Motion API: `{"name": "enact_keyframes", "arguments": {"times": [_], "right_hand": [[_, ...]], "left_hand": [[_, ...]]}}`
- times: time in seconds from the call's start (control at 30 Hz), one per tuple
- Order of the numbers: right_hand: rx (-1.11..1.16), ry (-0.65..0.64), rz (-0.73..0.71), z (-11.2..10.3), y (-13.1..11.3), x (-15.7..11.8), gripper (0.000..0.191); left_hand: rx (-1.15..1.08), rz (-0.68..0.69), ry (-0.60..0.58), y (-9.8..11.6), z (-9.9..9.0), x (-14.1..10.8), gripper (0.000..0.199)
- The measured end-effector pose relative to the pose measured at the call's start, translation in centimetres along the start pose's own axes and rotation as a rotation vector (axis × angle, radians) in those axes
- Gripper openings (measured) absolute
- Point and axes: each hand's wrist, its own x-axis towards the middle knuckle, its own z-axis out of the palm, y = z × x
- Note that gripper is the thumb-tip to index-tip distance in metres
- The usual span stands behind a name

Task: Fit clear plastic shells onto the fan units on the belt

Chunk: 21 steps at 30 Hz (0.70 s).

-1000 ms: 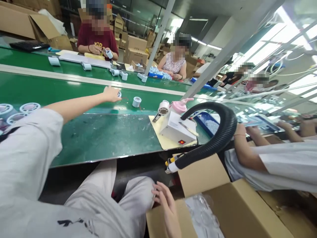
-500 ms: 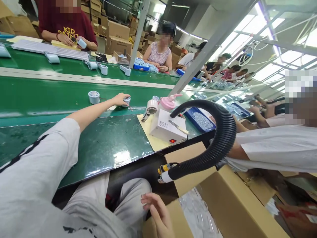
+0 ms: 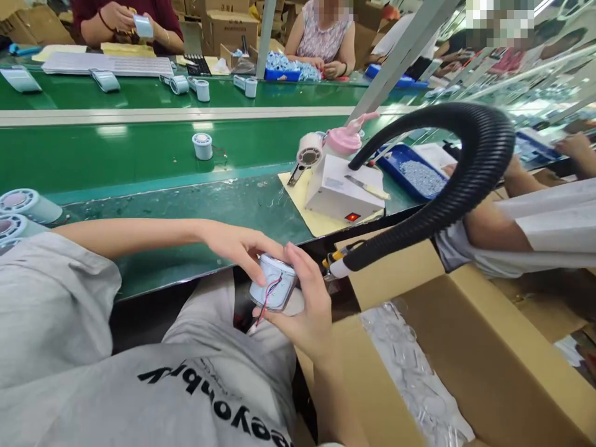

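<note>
In front of my lap I hold a light-blue cylindrical housing [image 3: 274, 287] with thin red and dark wires trailing from its side. My left hand [image 3: 244, 248] grips it from the left and top. Around its right side and bottom curl the fingers of my right hand [image 3: 305, 304]. The housing is tilted, and its ends are partly covered by my fingers. On the green belt beyond, a similar white-and-blue housing [image 3: 202, 148] stands upright with its wires lying beside it. Several larger blue round housings [image 3: 28, 208] lie at the left edge of the bench.
A white box [image 3: 342, 189] with a red lit switch and a black corrugated hose [image 3: 484, 136] stands right of centre. Beside it are a pink-topped bottle [image 3: 344, 141] and a blue tray [image 3: 410, 171] of small parts. An open cardboard box [image 3: 488, 347] holds clear plastic pieces. Co-workers sit opposite and right.
My left hand has come back from the belt with the housing, now in front of my lap. My right hand has risen and closed on it too. The view has shifted.
</note>
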Motion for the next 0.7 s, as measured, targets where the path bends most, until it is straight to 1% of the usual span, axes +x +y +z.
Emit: {"name": "enact_keyframes", "arguments": {"times": [0.03, 0.07, 0.1, 0.2, 0.23, 0.3, 0.43, 0.57, 0.63, 0.7], "right_hand": [[0.024, -0.007, 0.002, -0.2, -0.3, -0.1, 0.088], [0.043, -0.005, 0.006, -0.4, -0.5, -0.2, 0.084], [0.059, 0.005, 0.011, -0.5, -0.8, -0.5, 0.081], [0.087, 0.062, 0.008, -0.6, -1.5, -1.4, 0.074], [0.084, 0.078, 0.011, -0.6, -1.7, -1.6, 0.072], [0.069, 0.087, 0.006, -0.4, -2.0, -2.0, 0.067], [0.081, 0.095, 0.008, -0.1, -1.9, -2.7, 0.062], [0.109, 0.082, 0.065, 0.1, -1.3, -3.2, 0.06], [0.113, 0.053, 0.105, 0.4, -1.2, -3.3, 0.058], [0.136, 0.023, 0.14, 1.0, -1.1, -3.1, 0.06]], "left_hand": [[-0.019, -0.001, -0.001, 0.1, 0.7, -0.1, 0.042], [-0.023, 0.002, 0.008, 0.2, 1.4, -0.3, 0.042], [-0.01, 0.011, 0.028, 0.2, 2.0, -0.5, 0.048], [0.099, 0.079, 0.121, -0.2, 3.7, -1.1, 0.074], [0.143, 0.106, 0.155, -0.4, 4.3, -1.2, 0.078], [0.21, 0.148, 0.193, -0.8, 5.2, -1.4, 0.074], [0.242, 0.168, 0.191, -1.3, 6.0, -1.6, 0.067], [0.268, 0.157, 0.206, -1.7, 6.3, -1.9, 0.068], [0.267, 0.132, 0.214, -2.1, 6.7, -1.8, 0.07], [0.239, 0.081, 0.218, -2.7, 7.2, -1.5, 0.075]]}}
